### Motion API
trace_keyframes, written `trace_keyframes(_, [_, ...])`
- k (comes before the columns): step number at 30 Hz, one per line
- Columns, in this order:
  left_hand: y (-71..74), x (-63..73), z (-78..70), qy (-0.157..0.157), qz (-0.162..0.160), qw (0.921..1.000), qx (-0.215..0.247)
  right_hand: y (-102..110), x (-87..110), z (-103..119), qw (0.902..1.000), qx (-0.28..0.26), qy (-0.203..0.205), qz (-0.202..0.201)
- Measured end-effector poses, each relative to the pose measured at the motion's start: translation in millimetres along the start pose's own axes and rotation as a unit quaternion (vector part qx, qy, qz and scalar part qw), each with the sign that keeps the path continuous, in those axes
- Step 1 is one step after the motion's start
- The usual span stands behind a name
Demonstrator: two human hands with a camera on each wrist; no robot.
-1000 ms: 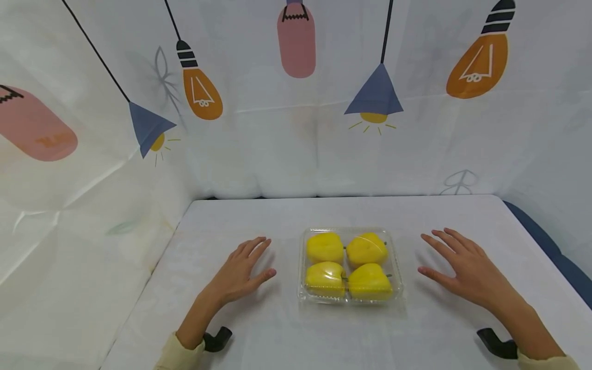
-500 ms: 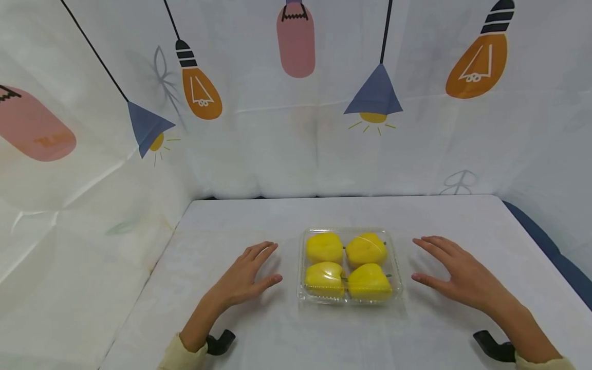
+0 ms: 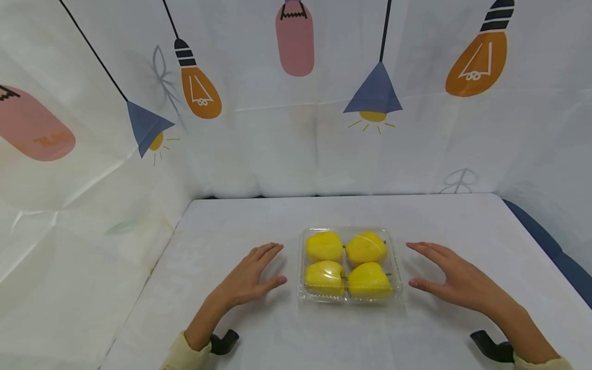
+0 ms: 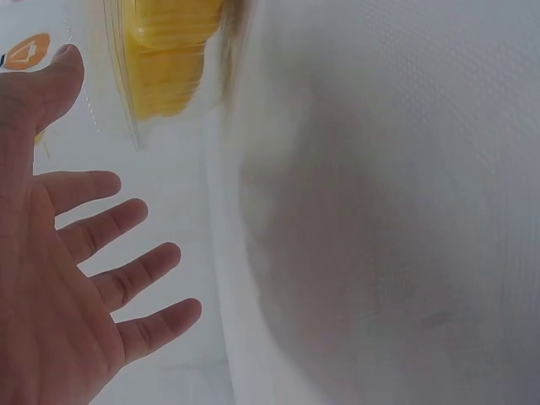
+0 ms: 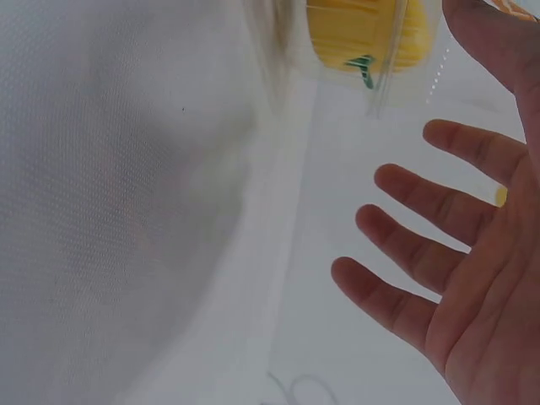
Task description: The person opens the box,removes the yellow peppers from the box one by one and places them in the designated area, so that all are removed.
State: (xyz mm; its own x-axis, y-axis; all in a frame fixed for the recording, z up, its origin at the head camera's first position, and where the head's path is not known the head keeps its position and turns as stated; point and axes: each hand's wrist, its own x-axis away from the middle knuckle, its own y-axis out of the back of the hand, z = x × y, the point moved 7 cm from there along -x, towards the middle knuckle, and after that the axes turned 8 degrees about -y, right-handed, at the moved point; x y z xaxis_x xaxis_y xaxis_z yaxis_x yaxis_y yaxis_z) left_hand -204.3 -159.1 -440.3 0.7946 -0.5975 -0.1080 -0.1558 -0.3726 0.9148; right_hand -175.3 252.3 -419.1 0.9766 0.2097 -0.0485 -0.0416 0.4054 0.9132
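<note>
A clear plastic clamshell box (image 3: pixel 396 280) lies on the white table in the head view, its lid down. Inside sit several yellow, apple-like fruits (image 3: pixel 369 281) with short green stems, in two rows. My left hand (image 3: pixel 247 280) hovers to the left of the box, fingers spread and pointing towards it. To the right of it, my right hand (image 3: pixel 462 282) is held the same way. Neither hand touches the box. Both wrist views show bare palms, with part of a yellow fruit (image 4: pixel 169 55) behind the plastic and the other fruit's green stem (image 5: pixel 363 69) on the right side.
The white table (image 3: pixel 259 218) reaches back to a white cloth backdrop (image 3: pixel 277 154) printed with lamps and bulbs. Cloth also hangs along the left side. Something dark blue (image 3: pixel 538 231) shows past the table's right edge. A black band piece (image 3: pixel 224 341) sticks out at each wrist.
Both hands have moved inward, closer to the box from either side. The right hand's fingers have drawn nearer together. The box and fruits have stayed in place.
</note>
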Motion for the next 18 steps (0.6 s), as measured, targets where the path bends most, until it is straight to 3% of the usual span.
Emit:
trace_keyframes(5, [-1.8, -1.2, -4.3, -0.014, -0.001, 0.9997, 0.022, -3, 0.4, 1, 0.9994, -0.022, -0.004, 0.028])
trace_keyframes(11, [-7.4, -2.5, -4.1, -0.007, 0.014, 0.9977, 0.065, -9, 0.7, 2, 0.9971, -0.051, -0.002, 0.056])
trace_keyframes(18, [-11.1, -5.0, -7.1, -0.024, 0.02, 0.9917, 0.125, -9, 2.7, 5, 0.9948, -0.082, 0.02, 0.057])
